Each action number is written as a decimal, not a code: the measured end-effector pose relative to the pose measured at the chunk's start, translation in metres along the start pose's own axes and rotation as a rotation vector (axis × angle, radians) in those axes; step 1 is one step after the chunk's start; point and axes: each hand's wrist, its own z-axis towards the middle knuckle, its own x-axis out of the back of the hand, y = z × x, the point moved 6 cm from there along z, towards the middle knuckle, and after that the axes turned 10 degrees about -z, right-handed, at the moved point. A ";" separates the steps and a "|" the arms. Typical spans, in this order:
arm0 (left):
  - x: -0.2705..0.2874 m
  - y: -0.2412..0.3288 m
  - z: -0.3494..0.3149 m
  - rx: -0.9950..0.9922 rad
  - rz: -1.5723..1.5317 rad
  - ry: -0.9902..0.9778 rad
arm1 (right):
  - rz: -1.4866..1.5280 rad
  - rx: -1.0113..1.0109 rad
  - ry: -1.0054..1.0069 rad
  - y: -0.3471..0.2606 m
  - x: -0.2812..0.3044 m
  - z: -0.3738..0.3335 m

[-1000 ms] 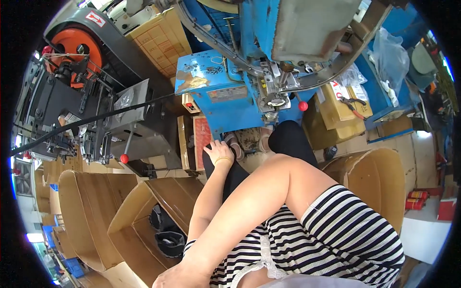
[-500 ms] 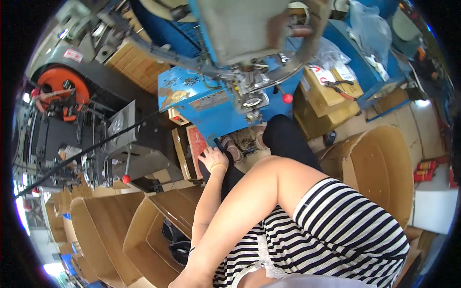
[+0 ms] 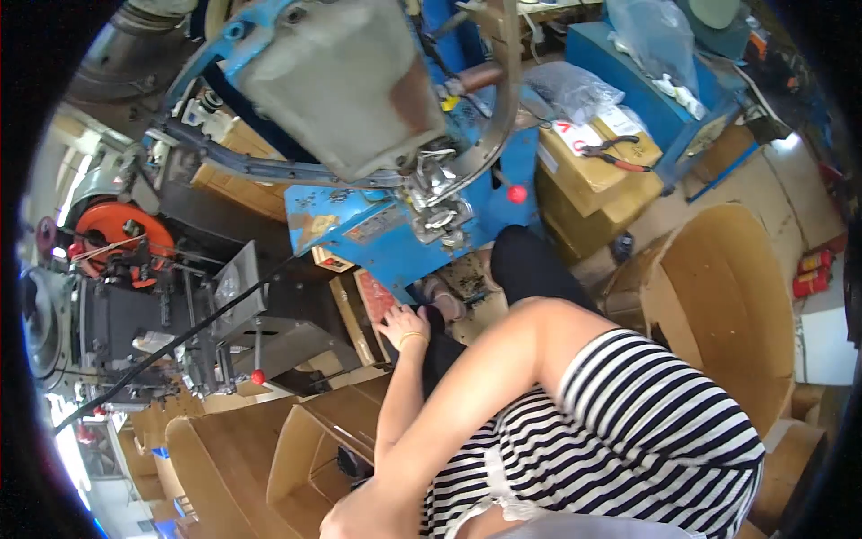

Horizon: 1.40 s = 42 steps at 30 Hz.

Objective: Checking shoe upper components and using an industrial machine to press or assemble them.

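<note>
The nearest open carton [image 3: 296, 449] stands near left, beside the seated person, its flaps raised; a dark item [image 3: 352, 463] shows inside, too hidden to identify. The right hand [image 3: 350, 519] is at the near edge of view, just beside this carton, the right arm crossing the body from right to left; fingers out of sight, so the state of its grip and any contact cannot be told. The left hand [image 3: 404, 330] appears to rest on the dark-clad left leg [image 3: 440, 349], fingers spread, grip slack and holding nothing. In my judgement the cross-body reach is best made with the trunk turned towards the carton, the wrist kept above the flap edges and the contents sighted before the fingers close; the left hand is suitably clear of the machinery. Farther out, the blue machine [image 3: 395, 251] stands directly ahead, its metal tool head [image 3: 440, 216] above knee level and a red knob [image 3: 517, 193] to its right; I would advise keeping the arms clear of both. Far right, pliers [image 3: 628, 164] lie on a closed box [image 3: 575, 171]. Far left is a dark machine with an orange wheel [image 3: 160, 235].
</note>
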 end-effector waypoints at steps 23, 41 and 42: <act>0.062 -0.015 -0.081 -0.246 -0.579 0.341 | -1.003 -1.042 0.926 -0.109 0.122 -0.347; 0.101 0.030 -0.094 -0.381 -0.494 0.302 | -2.040 0.076 0.914 -0.254 0.228 -0.124; 0.103 0.029 -0.095 -0.380 -0.487 0.309 | -2.049 0.086 0.912 -0.255 0.232 -0.115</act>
